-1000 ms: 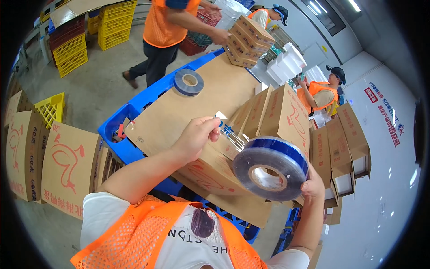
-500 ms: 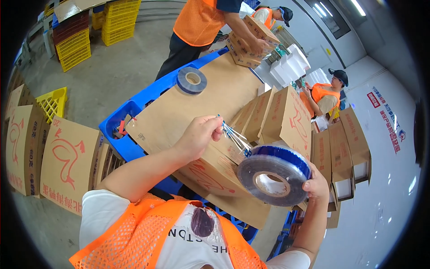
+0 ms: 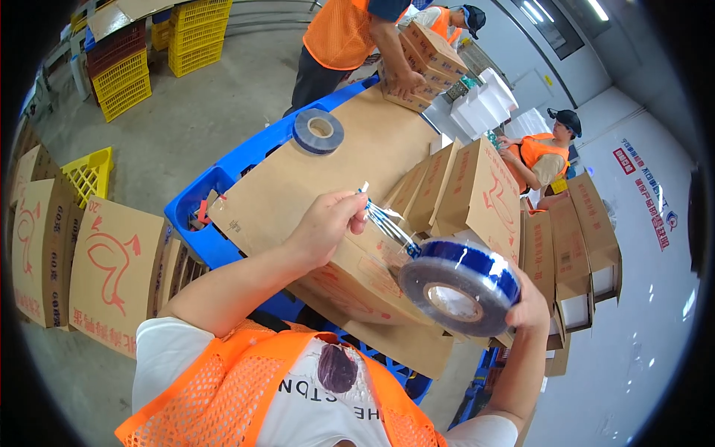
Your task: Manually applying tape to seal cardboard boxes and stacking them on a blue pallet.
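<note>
Peeling the tape end off the big roll, over the cardboard

Nearest me, my right hand (image 3: 530, 304) is wrapped round the far side of the blue tape roll (image 3: 460, 284), fingers clamped on its rim, holding it up above the folded carton (image 3: 357, 272); my left hand (image 3: 326, 223) has thumb and fingers pinched shut on the loose tape end (image 3: 376, 211), the clear strip stretched taut between the two. I judge the roll fairly heavy and rigid, best gripped through the core or across the rim, while the strip is thin, sticky and quick to twist or fold on itself, so only its very tip should be held. Beyond lie the brown cardboard sheet (image 3: 298, 179) on the blue pallet (image 3: 216, 182), a second tape roll (image 3: 318, 131), and farther off a co-worker's hand (image 3: 406, 80) on a stack of boxes
</note>
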The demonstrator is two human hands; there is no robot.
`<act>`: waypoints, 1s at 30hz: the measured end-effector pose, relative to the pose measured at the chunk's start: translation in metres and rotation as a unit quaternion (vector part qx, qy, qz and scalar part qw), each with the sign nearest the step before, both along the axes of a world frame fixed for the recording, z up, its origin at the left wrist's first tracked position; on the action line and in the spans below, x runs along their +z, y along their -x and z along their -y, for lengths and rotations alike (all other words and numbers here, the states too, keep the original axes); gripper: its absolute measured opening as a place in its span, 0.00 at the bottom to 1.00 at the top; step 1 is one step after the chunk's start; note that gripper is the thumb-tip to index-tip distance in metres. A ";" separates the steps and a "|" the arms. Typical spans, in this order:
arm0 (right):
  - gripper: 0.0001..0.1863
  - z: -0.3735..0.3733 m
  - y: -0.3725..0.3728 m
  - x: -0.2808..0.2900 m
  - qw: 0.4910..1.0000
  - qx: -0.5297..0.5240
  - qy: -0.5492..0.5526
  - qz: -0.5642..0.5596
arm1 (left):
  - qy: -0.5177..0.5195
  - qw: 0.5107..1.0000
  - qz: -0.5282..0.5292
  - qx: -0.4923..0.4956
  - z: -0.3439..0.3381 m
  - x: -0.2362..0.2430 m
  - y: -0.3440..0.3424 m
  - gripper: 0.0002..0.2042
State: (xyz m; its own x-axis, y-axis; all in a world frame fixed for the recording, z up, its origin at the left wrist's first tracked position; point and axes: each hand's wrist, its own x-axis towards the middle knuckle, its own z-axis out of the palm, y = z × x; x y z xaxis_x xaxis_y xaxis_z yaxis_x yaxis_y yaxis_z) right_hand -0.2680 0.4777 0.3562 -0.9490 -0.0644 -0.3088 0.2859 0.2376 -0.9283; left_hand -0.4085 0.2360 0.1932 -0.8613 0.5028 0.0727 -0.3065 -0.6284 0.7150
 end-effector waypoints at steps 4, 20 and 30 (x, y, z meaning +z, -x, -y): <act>0.62 -0.021 -0.019 -0.029 0.997 -0.017 0.032 -0.068 | 0.007 1.000 0.017 -0.013 0.003 0.005 0.002 0.11; 0.56 0.033 0.017 -0.008 0.996 -0.047 -0.056 -0.040 | 0.083 0.980 0.182 0.020 0.065 -0.075 0.022 0.13; 0.54 0.032 0.019 0.007 0.988 -0.091 -0.126 0.019 | 0.162 0.977 0.131 -0.041 0.033 -0.115 0.028 0.13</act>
State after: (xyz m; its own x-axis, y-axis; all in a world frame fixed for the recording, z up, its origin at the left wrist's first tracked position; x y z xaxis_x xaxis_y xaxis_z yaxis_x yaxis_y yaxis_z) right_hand -0.2872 0.4454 0.3632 -0.9249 0.1898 -0.3294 0.3793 0.4014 -0.8336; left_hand -0.4368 0.2032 0.0781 -0.7849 0.5305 -0.3201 -0.5459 -0.3477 0.7623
